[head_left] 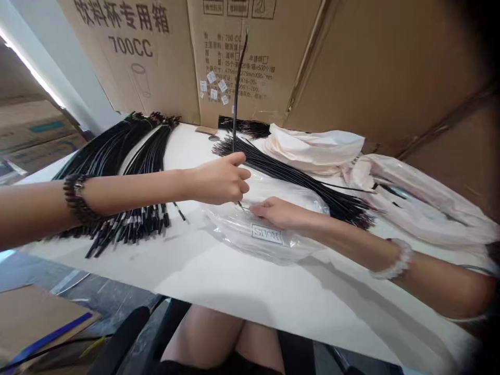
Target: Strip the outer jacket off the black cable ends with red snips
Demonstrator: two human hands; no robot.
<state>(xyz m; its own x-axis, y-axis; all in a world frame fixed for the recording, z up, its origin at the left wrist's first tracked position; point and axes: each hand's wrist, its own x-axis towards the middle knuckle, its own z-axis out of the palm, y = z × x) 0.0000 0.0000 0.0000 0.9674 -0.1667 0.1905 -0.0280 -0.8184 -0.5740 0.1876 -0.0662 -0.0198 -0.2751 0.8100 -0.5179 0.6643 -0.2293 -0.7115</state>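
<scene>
Left forearm — black cable near-upright in left hand (tip up)

- So we've got a smooth white tabletop across the middle, soft shadows on its right side.
- Right behind it we see a big brown cardboard box with dark Chinese lettering and "700CC", basically standing in as a wall, plus plain brown cardboard panels to its right.
- Upper left we get a pale grey-white wall, a bright white diagonal strip of light and stacked brown cartons.
- Down low: grey floor, flat tan cardboard sheet, black rounded armrest.
</scene>
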